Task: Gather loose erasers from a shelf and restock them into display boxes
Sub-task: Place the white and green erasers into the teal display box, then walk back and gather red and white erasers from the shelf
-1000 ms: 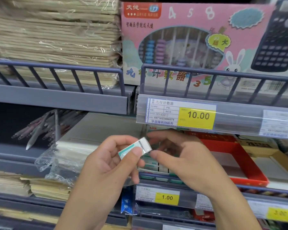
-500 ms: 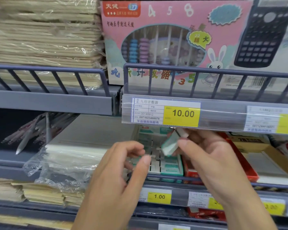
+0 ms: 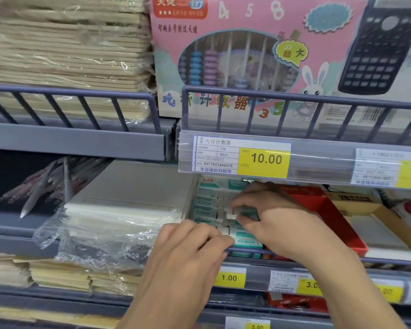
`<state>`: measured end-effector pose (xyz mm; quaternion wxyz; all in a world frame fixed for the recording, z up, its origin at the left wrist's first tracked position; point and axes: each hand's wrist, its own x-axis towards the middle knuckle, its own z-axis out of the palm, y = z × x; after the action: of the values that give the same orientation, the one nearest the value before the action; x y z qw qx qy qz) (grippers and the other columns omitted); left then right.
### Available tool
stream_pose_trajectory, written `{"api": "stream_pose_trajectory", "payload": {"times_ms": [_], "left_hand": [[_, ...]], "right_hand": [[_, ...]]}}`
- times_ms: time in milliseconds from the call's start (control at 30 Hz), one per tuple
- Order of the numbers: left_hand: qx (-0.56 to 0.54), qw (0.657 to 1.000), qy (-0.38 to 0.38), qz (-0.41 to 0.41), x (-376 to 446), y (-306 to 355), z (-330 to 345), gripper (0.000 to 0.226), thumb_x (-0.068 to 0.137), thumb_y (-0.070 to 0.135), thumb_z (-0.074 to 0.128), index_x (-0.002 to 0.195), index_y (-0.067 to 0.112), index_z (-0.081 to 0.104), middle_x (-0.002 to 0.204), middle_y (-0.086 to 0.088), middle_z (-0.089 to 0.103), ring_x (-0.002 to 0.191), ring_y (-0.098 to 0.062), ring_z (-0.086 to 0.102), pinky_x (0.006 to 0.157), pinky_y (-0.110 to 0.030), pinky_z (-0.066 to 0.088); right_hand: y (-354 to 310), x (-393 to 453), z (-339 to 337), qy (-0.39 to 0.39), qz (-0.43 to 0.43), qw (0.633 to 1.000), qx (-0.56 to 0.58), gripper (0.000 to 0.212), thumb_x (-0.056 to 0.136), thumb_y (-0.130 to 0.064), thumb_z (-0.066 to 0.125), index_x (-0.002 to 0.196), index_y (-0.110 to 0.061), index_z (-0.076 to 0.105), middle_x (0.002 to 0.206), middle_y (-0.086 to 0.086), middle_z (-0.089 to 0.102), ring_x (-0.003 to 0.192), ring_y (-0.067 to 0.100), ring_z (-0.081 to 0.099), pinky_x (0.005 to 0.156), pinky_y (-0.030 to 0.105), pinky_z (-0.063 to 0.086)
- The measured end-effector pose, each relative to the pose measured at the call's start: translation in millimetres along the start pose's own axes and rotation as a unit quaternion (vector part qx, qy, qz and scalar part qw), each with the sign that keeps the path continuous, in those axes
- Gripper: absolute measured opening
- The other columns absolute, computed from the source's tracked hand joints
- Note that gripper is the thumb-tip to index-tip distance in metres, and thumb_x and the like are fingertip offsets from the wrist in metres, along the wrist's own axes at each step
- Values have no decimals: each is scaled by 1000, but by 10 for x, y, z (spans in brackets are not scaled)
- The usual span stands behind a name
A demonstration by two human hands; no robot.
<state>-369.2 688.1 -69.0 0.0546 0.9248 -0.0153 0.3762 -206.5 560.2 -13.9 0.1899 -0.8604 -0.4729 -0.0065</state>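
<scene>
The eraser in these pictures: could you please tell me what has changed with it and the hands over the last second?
The eraser passed from the left hand to the right hand, which carried it down into the display box and pinches it there among the rows. The left hand dropped to the box's front edge. The shelves and stock are unchanged.

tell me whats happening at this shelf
A person is restocking erasers into a display box on the middle shelf. The right hand pinches a green-and-white eraser among the rows already packed there, apparently slotting it in. The left hand rests at the box's front edge, fingers curled; whether it holds anything cannot be told. A red tray sits just to the right.
</scene>
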Motion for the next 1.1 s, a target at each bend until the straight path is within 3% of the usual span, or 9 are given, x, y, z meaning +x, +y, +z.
{"api": "stream_pose_trajectory", "payload": {"times_ms": [100,233,467,600,733,800,867,933,1100], "left_hand": [[-6,1000,5,-3,-2,-1,3,25,93,28,57,102,25,81,95,12,73,83,-17,67,79,-31,37],[-11,1000,19,-1,-10,-8,22,24,93,27,58,101,23,81,94,11,72,81,-18,66,79,-32,38],[-47,999,-12,-14,-41,-12,-11,21,96,30,60,107,26,78,100,15,70,89,-12,61,84,-31,37],[-145,985,-44,-81,-57,13,-137,28,99,41,53,121,35,69,113,28,65,105,5,55,92,-26,38],[-306,938,-3,-161,-77,6,-300,26,99,47,56,124,49,62,122,34,65,116,4,61,86,-21,54],[-387,907,28,-165,-99,20,-345,24,99,40,59,121,46,65,119,26,72,114,-3,67,87,-17,55],[-453,878,30,-154,-147,61,-341,23,99,36,60,119,45,66,118,17,75,112,-13,71,85,-24,58],[-510,849,8,-140,-237,125,-279,21,99,38,61,119,45,66,118,10,76,109,-20,72,84,-32,60],[-583,781,-139,-175,-619,371,95,19,98,35,62,115,40,69,111,9,78,101,-15,74,79,-20,58]], "right_hand": [[-41,67,-20,-29,-12,998,-58,24,95,-26,60,116,-35,69,122,-11,55,120,13,44,103,23,32],[-53,125,-34,-40,-18,997,-57,19,93,-25,64,107,-35,72,117,-9,59,117,15,47,103,28,36],[-26,62,-34,-45,-29,997,-46,17,96,-33,61,108,-33,74,115,-10,60,115,14,48,101,27,35],[-90,-157,-18,56,4,998,-10,25,96,-37,57,120,-39,65,119,-19,65,110,9,57,91,24,43],[-203,-533,34,199,29,975,96,12,95,-38,59,104,-34,67,88,-13,69,83,8,62,69,29,50],[-281,-782,99,235,25,948,214,13,97,-26,63,107,-30,68,90,-10,68,84,12,63,69,25,52],[-339,-1078,196,250,34,919,305,21,97,-17,65,115,-28,68,94,-7,69,85,14,65,71,19,53],[-363,-1392,341,254,69,895,359,21,96,-18,66,114,-28,69,91,-3,71,77,12,66,69,17,52],[-302,-2232,897,255,224,828,446,15,95,-20,67,108,-22,72,80,3,70,70,25,61,63,29,51]]}}
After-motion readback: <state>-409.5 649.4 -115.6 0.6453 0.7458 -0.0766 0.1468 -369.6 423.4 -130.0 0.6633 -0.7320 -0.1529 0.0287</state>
